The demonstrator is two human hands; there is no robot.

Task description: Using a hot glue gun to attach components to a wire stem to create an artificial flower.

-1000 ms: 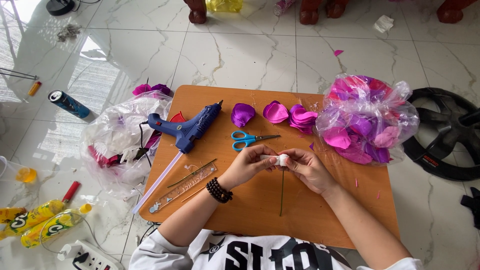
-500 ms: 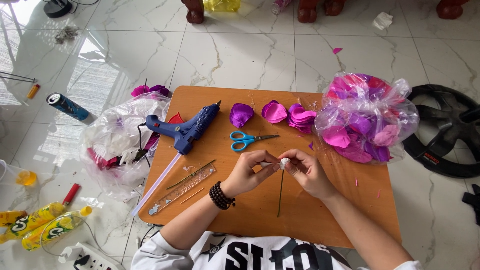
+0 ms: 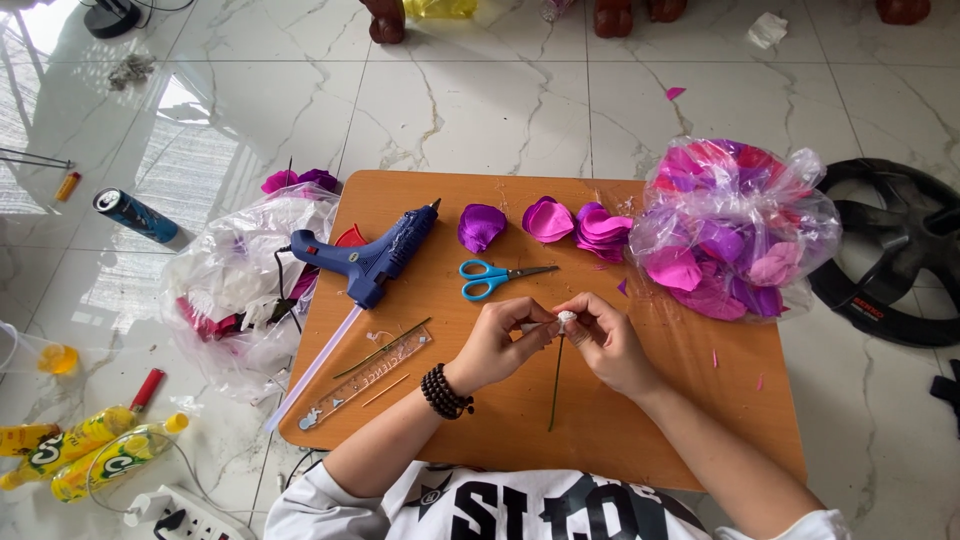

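since the earlier frame both hands sit slightly lower over the wooden bench (image 3: pixel 700 400). a clear bag of pink and purple petals (image 3: pixel 735 230) lies at its right edge, a blue glue gun (image 3: pixel 365 257) left, blue scissors (image 3: pixel 490 278) between. left hand (image 3: pixel 497 343) and right hand (image 3: pixel 606 340) pinch a white bud (image 3: pixel 566 318) on a thin green stem (image 3: pixel 555 385) at bench centre.

Clear plastic bag of pink/purple petals (image 3: pixel 735 232) at wooden board (image 3: pixel 640 420) right-top corner; crumpled clear bag (image 3: pixel 240 285) off left edge; yellow drink bottles (image 3: pixel 85 455) w/ green labels + blue can (image 3: pixel 135 215) further left.

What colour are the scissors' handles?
Blue; the scissors show best in the head view.
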